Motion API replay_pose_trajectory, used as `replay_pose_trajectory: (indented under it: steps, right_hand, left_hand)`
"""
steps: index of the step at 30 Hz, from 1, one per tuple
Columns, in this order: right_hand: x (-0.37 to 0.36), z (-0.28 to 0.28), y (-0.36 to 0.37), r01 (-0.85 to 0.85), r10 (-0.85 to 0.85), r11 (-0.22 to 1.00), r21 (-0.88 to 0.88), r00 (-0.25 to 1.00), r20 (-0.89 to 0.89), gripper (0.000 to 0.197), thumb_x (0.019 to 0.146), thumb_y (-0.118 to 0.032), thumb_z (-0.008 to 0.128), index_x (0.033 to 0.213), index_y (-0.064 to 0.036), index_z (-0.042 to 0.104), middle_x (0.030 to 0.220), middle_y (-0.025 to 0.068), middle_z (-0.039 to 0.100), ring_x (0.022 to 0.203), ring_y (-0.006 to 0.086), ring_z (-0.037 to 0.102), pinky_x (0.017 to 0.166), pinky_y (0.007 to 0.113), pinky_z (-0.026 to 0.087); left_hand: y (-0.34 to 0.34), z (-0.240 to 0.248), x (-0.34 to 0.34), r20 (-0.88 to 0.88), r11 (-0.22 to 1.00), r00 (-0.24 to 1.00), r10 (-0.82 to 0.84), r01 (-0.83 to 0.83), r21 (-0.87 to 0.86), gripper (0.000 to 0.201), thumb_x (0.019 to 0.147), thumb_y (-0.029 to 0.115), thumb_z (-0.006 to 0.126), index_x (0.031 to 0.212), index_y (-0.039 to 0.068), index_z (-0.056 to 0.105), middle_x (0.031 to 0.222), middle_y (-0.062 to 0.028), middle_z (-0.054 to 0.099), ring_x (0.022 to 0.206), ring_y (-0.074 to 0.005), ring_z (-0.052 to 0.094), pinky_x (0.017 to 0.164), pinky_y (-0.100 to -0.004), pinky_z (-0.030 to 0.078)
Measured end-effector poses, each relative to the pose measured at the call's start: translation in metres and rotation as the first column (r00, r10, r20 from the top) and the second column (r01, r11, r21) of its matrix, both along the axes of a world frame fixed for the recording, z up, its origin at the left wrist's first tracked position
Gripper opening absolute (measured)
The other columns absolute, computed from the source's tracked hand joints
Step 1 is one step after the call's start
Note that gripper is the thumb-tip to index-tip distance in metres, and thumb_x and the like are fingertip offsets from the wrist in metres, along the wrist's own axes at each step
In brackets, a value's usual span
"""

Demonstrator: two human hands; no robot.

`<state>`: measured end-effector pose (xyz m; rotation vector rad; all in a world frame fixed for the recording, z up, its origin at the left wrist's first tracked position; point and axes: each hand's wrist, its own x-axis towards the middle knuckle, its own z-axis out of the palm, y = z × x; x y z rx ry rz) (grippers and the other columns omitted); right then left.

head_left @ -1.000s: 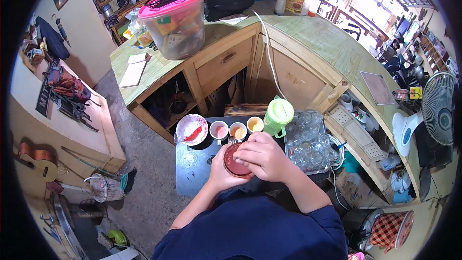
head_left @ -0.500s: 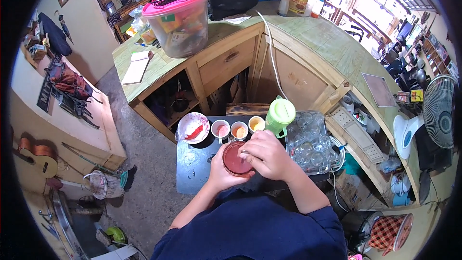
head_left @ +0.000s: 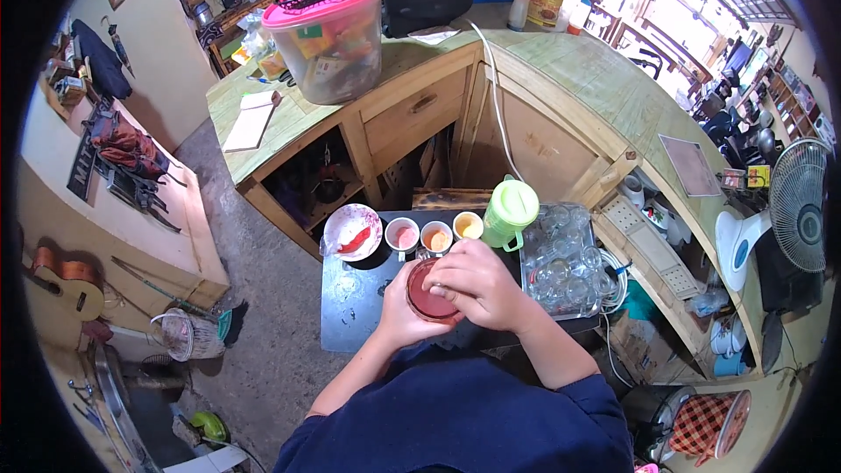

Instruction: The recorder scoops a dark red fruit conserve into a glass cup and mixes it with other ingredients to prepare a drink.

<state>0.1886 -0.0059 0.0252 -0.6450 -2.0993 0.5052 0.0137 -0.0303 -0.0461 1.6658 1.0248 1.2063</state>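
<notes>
My left hand (head_left: pixel 403 313) is wrapped round the side of a reddish-brown bowl (head_left: pixel 420 312) filled with smooth dull-red liquid. Above the bowl, my right hand (head_left: pixel 477 285) is closed in a pinch on a thin utensil handle, mostly hidden by the fingers; its lower end cannot be seen. Just beyond stand a white cup with pink contents (head_left: pixel 402 235), a white cup with orange contents (head_left: pixel 435 237) and a cup with yellow contents (head_left: pixel 468 226). A patterned bowl (head_left: pixel 335 229) to their left holds a red utensil (head_left: pixel 355 241). To the right is a lidded green pitcher (head_left: pixel 511 213).
All this stands on a low dark table (head_left: pixel 350 315). A tray at its right bears several clear glasses (head_left: pixel 561 254). Behind curves a wooden counter (head_left: pixel 561 66) with a pink-lidded tub (head_left: pixel 333 52). A white fan (head_left: pixel 740 245) stands at the right, a wastebasket (head_left: pixel 180 335) at the left.
My right hand has shifted slightly across the bowl and turned, so the metal handle end seen before is now mostly covered. The left hand keeps its hold on the bowl.
</notes>
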Motion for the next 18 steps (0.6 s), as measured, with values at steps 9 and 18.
replay_pose_trajectory:
  steps: [9, 18]
  right_hand:
    - [-0.004, 0.003, 0.002, 0.007, -0.006, 0.997, -0.083, 1.000, 0.011, 0.012, 0.084, -0.017, 0.068, 0.090, -0.0072, 0.071, 0.090, 0.0051, 0.068, 0.084, 0.0261, 0.057, 0.079, 0.038, 0.044]
    - [-0.002, 0.002, 0.001, -0.008, 0.011, 0.993, -0.117, 1.000, 0.029, 0.011, 0.083, -0.017, 0.068, 0.088, -0.0070, 0.070, 0.089, 0.0057, 0.068, 0.085, 0.0264, 0.057, 0.081, 0.038, 0.043]
  left_hand:
    - [-0.001, 0.003, -0.002, -0.027, 1.000, 1.000, 0.010, -0.010, -0.005, 0.083, 0.051, 0.030, 0.092, 0.120, 0.002, 0.054, 0.111, -0.0127, 0.065, 0.102, -0.0222, 0.065, 0.091, -0.0354, 0.051]
    - [-0.001, 0.002, -0.002, -0.019, 1.000, 1.000, 0.003, -0.003, 0.006, 0.084, 0.052, 0.031, 0.092, 0.120, 0.002, 0.054, 0.112, -0.0126, 0.065, 0.102, -0.0223, 0.065, 0.091, -0.0352, 0.051]
